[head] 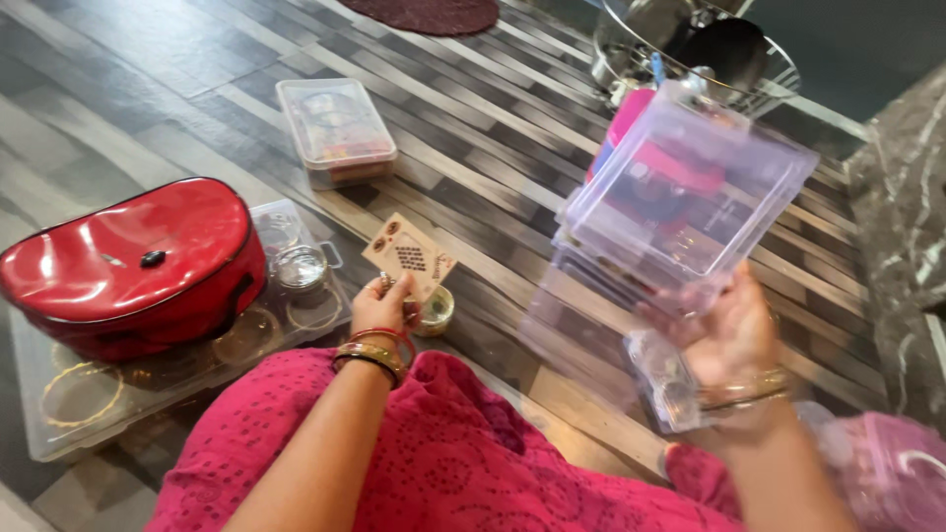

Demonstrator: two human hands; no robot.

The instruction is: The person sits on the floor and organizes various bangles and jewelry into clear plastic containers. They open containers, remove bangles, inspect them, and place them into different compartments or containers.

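My left hand (pixel 382 305) holds a small tan card (pixel 408 255) with dark dots, low over the floor and just above a small round gold tin (pixel 437 309). My right hand (pixel 724 335) lifts a clear plastic box (pixel 685 197) with pink and small items showing through it; the box is blurred by motion. Bangles circle both wrists. My lap is covered by pink embroidered cloth (pixel 443 453).
A red zipped case (pixel 128 261) rests on a clear tray (pixel 89 404) holding bangles and a small glass jar (pixel 300 266). A lidded clear box (pixel 335 128) lies farther off on the striped wood floor. A steel bowl with vessels (pixel 709 49) stands at the top right, a stone surface (pixel 902 227) at right.
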